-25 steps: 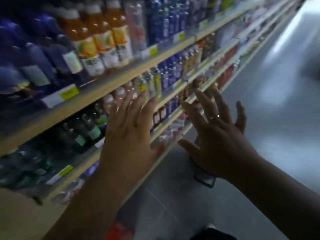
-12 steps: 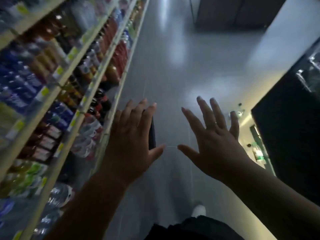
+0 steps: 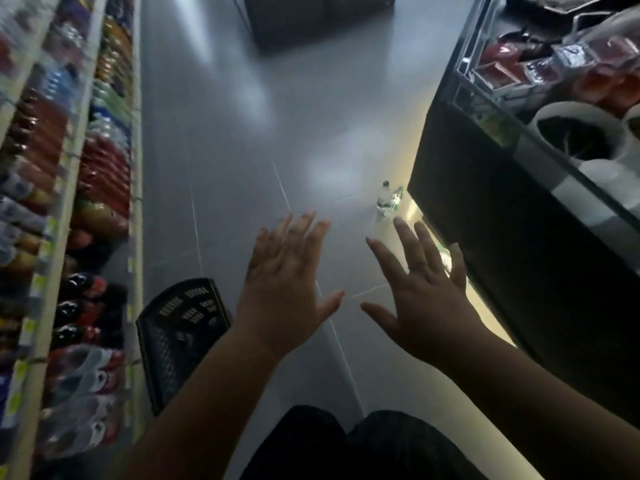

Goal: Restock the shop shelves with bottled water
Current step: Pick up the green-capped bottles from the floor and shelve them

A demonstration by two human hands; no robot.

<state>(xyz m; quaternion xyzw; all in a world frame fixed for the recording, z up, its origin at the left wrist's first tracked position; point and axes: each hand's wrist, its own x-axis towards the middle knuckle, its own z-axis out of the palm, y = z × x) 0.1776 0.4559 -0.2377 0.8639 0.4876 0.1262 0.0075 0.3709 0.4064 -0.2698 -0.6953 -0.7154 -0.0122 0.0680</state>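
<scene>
View has swung off the shelves point(image 3: 62, 209) in the last second: a second ago both hands were up against the bottle rows, now they hang over the open aisle floor point(image 3: 242, 150), with the shelving running down the left edge of the frame.

Left hand point(image 3: 287, 285) and right hand point(image 3: 422, 292): fingers spread flat, palms down, nothing held in either. Same splayed pose as before, so nothing was picked up or put down during the turn.

Water: a few bottles point(image 3: 388, 200) stand on the floor by the near corner of the dark display case point(image 3: 519, 237) on the right, ahead of the right hand and apart from it. Too small and blurred to count them. Black basket point(image 3: 180, 337) sits on the floor at the foot of the shelves, just left of the left forearm; looks empty, though the mesh is dark.

Read: the person has turned away from the shelf to fetch more stock, so this is probably a travel step between placements. Likely next is a reach down to the floor bottles. Shelf rows are motion-blurred, so I can't tell where the water gap is.
</scene>
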